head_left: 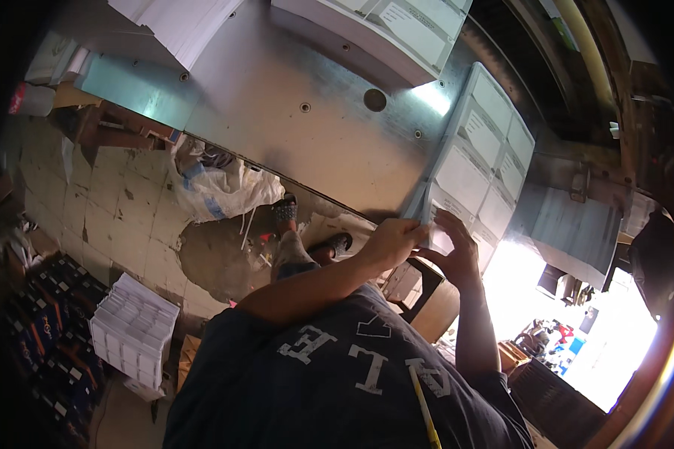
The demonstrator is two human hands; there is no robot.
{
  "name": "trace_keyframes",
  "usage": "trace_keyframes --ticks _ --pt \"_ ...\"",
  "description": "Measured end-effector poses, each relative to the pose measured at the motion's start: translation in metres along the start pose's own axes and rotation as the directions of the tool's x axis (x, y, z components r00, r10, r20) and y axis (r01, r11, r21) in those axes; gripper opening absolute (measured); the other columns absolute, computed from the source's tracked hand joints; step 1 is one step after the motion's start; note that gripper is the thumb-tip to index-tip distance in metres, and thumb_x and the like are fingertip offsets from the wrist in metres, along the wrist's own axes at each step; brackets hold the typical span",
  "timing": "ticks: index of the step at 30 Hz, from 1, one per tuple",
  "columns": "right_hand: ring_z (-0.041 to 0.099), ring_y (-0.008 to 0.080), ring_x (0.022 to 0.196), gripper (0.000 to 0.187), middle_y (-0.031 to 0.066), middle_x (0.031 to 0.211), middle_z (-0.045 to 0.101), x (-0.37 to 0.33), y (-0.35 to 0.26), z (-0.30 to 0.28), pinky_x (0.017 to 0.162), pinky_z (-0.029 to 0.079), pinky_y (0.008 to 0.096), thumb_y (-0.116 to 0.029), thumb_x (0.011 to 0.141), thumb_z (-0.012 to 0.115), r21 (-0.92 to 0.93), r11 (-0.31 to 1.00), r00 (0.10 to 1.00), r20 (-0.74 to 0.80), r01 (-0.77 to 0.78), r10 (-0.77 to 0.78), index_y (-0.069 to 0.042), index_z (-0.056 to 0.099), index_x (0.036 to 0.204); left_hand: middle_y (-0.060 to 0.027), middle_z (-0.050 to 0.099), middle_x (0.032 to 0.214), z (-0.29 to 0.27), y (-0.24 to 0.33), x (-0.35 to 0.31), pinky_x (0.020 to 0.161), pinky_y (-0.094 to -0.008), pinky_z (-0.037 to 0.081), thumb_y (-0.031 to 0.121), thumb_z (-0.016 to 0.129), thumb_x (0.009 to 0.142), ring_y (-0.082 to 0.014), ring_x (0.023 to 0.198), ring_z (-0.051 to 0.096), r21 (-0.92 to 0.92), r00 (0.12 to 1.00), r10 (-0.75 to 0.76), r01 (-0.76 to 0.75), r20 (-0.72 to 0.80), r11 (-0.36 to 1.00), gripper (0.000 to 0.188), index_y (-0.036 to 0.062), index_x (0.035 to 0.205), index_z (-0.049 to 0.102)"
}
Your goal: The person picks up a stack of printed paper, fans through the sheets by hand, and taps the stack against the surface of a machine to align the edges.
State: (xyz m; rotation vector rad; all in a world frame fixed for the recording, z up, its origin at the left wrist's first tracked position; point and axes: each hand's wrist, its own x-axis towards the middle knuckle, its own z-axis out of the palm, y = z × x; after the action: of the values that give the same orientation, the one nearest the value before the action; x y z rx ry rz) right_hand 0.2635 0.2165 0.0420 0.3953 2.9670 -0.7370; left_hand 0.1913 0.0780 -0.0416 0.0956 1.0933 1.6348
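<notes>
A long stack of printed sheets [464, 168], white with grey label-like blocks, lies along the right side of a metal table. Both my hands are at its near end. My left hand [393, 243] is closed, its fingertips pinching the sheets' near left corner. Facing it, my right hand [457, 251] curves around the near edge, its thumb below and its fingers bent over the paper. The corner between the hands looks slightly lifted. How many sheets are between my fingers is hidden.
The metal table [269, 135] has small studs and a round dark hole. More paper stacks, one printed [397, 34] and one plain [180, 30], stand at its far side. A white sack [225, 187] lies on the floor. Bundled paper [135, 329] and dark boxes [52, 337] are at lower left.
</notes>
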Motion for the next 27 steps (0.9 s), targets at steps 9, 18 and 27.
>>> trace_keyframes --ticks 9,18,27 --pt "0.054 0.0328 0.119 0.078 0.0174 0.132 0.052 -0.006 -0.019 0.010 0.094 0.048 0.0410 -0.035 0.061 0.087 -0.201 0.975 0.994 0.044 -0.092 0.102 -0.003 0.054 0.123 -0.0105 0.067 0.080 -0.018 -0.004 -0.017 0.063 -0.0269 0.049 0.023 0.060 0.092 -0.0111 0.072 0.062 0.391 0.973 0.226 -0.190 -0.049 0.901 0.029 -0.0057 0.099 0.064" --pt "0.057 0.0398 0.102 0.051 0.0248 0.107 0.056 0.034 -0.017 -0.005 0.085 0.047 0.0442 -0.040 0.082 0.069 -0.014 0.919 0.913 0.111 -0.394 0.393 0.002 0.054 0.106 -0.0153 0.068 0.089 0.002 0.016 -0.040 0.067 -0.0311 0.051 0.030 0.059 0.092 -0.0218 0.075 0.067 0.522 0.956 0.289 -0.269 0.045 0.809 0.046 -0.0075 0.119 0.052" --pt "0.057 0.0397 0.100 0.067 0.0253 0.104 0.057 0.067 -0.033 0.019 0.085 0.047 0.0446 -0.049 0.071 0.075 -0.381 0.808 0.867 0.031 -0.450 0.498 0.008 0.055 0.100 -0.0146 0.068 0.091 -0.005 0.007 -0.051 0.070 -0.0333 0.052 0.035 0.058 0.091 -0.0233 0.076 0.067 0.578 0.972 0.222 -0.226 0.080 0.784 0.050 -0.0057 0.120 0.050"
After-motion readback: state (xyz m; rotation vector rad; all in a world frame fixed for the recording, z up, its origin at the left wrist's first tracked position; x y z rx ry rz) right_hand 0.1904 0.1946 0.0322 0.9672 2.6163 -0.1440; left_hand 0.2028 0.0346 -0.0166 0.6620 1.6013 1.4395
